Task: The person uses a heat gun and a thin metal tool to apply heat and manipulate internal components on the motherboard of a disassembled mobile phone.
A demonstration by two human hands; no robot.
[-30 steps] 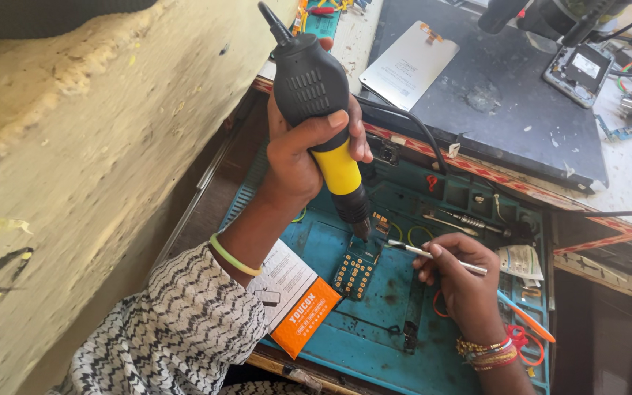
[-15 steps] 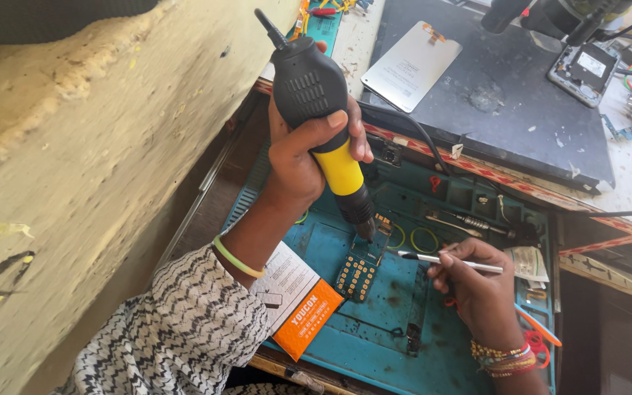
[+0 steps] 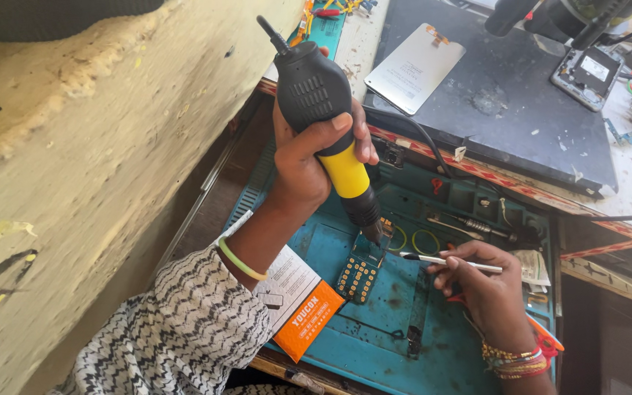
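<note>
From the head camera I see my left hand (image 3: 309,157) wrapped around a black-and-yellow hot-air rework handpiece (image 3: 328,124), fingers pressed firmly round its yellow barrel, cord end pointing up and far. Its dark nozzle tips down to the far end of a small green circuit board with rows of gold keypad contacts (image 3: 360,271), touching or just above it; I cannot tell which. The board lies on a teal silicone repair mat (image 3: 374,344) on the tabletop, roughly mid-scene.

My right hand (image 3: 480,289) sits to the right of the board, fingers pinching a slim white-handled probe (image 3: 451,262) whose dark tip points left toward the nozzle. Near left, an orange-and-white cardboard packet (image 3: 298,296) lies half under my patterned sleeve. Far off, a silver phone back panel (image 3: 415,67) rests on a dark mat (image 3: 506,110).

Risk, as I judge it: the board lies loose, so a push from the probe could slide it from under the nozzle; lingering heat could scorch the contacts or mat, and my right fingers are near the hot tip.
</note>
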